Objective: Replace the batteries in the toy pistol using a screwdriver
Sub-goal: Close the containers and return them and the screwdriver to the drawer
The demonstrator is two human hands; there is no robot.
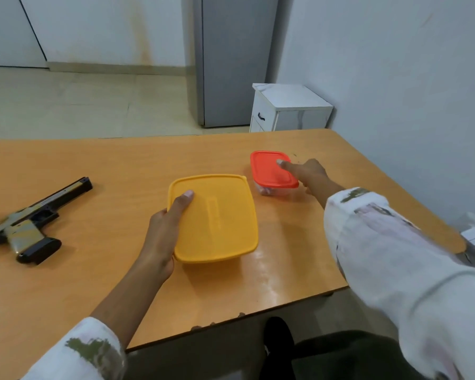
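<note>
Yellow box (217, 215), gripped by left hand (159, 237) fingers; red box (272, 171), pinched by right hand (310, 174); toy pistol (30, 218), laid on bench (121, 165).

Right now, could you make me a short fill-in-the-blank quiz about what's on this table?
1. The left hand holds the big box, whose lid is ____.
2. The right hand grips the small box, whose lid is ____.
3. The toy pistol lies on the table, to the ____ of both boxes.
Missing words: yellow, red, left.
</note>
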